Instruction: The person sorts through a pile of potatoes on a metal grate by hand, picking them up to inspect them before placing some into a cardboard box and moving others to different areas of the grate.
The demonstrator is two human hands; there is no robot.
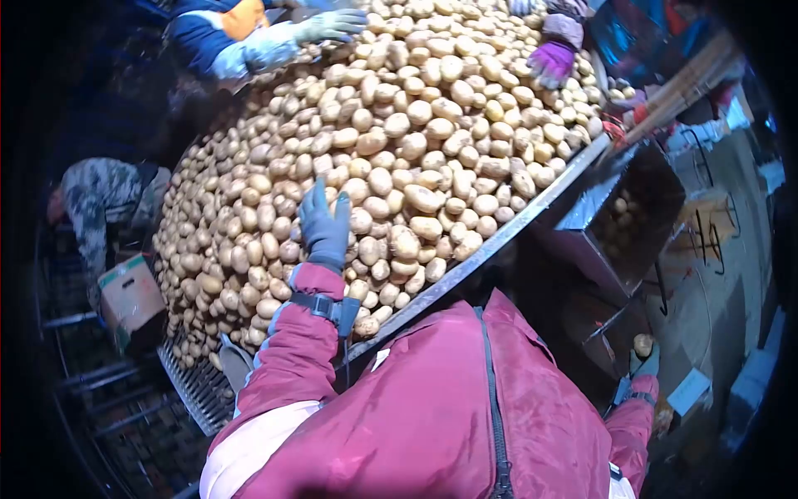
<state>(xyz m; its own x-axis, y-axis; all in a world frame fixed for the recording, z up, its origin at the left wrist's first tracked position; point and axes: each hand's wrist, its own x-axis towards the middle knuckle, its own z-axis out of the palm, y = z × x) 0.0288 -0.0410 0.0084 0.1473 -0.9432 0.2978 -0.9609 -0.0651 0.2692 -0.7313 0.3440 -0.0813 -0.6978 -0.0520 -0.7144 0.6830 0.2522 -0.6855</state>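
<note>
A large heap of potatoes (416, 200) fills the table before me. My left hand (326, 229), in a blue-grey glove, lies on the heap with its fingers stretched out and apart, touching potatoes but gripping none that I can see. Low on the right, away from the heap, my right hand (645, 364) is closed around a single potato (642, 345), its top showing above the gloved fingers. Beyond that hand stands a deep box (586, 249) with some potatoes in its bottom.
A metal edge (490, 249) bounds the heap on my side. Co-workers' gloved hands, one pale (332, 27) and one purple (552, 63), touch the far side. A person in camouflage (104, 195) bends at the left by a cardboard box (131, 295). A slatted rack (195, 387) sits lower left.
</note>
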